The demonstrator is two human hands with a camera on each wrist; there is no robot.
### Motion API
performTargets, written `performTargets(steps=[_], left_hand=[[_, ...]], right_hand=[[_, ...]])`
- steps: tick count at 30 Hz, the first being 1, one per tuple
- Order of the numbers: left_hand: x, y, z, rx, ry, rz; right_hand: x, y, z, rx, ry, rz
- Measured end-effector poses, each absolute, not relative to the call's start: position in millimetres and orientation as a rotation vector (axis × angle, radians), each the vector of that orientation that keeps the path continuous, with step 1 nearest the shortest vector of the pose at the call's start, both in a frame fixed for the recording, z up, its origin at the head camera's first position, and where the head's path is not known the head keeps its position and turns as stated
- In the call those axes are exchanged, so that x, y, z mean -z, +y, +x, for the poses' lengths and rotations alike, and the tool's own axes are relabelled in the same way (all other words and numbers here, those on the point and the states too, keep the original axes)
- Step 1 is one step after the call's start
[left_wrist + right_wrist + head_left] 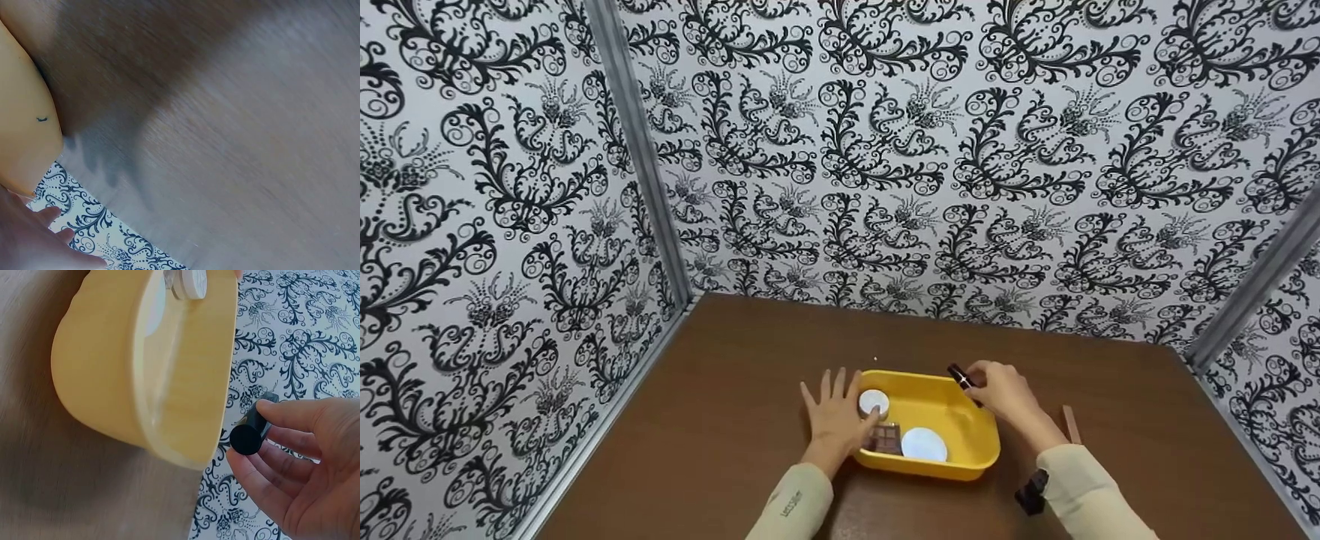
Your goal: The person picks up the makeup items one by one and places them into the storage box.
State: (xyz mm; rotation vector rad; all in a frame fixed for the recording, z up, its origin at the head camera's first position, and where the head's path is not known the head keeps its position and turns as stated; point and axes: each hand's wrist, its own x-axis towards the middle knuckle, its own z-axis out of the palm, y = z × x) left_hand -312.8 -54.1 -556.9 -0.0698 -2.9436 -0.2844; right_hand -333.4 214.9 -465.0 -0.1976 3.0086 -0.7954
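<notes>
A yellow plastic tub [973, 469] stands on the brown table. My right hand [1001, 390] pinches a black lipstick tube [251, 430] between thumb and fingers, above the tub's right back corner. In the right wrist view, the tube's round end faces the camera. With fingers spread, my left hand [836, 420] lies over the tub's left rim, its thumb reaching inside by a small white round container [874, 403]. Beside that thumb sits a brown gridded palette [887, 439], partly hidden by the hand. A larger white disc [924, 445] lies at the tub's front.
A thin brown stick-like piece [1070, 424] lies on the table [735, 397] right of the tub, partly behind the right forearm. Patterned black-and-white walls [885, 150] rise behind the table and at both sides. A tiny white speck lies behind the tub.
</notes>
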Motion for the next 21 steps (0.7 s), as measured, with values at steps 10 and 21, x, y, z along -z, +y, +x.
performTargets(steps=[10, 21], left_hand=[[557.1, -52.3, -311.8, 0.285, -2.953, -0.059], [556.8, -52.3, -313.0, 0.291, -2.951, -0.060]], right_hand=[[471.7, 198.9, -334.1, 0.788, 2.980, -0.265], [478.2, 174.9, -336.2, 0.783, 2.916, -0.295]])
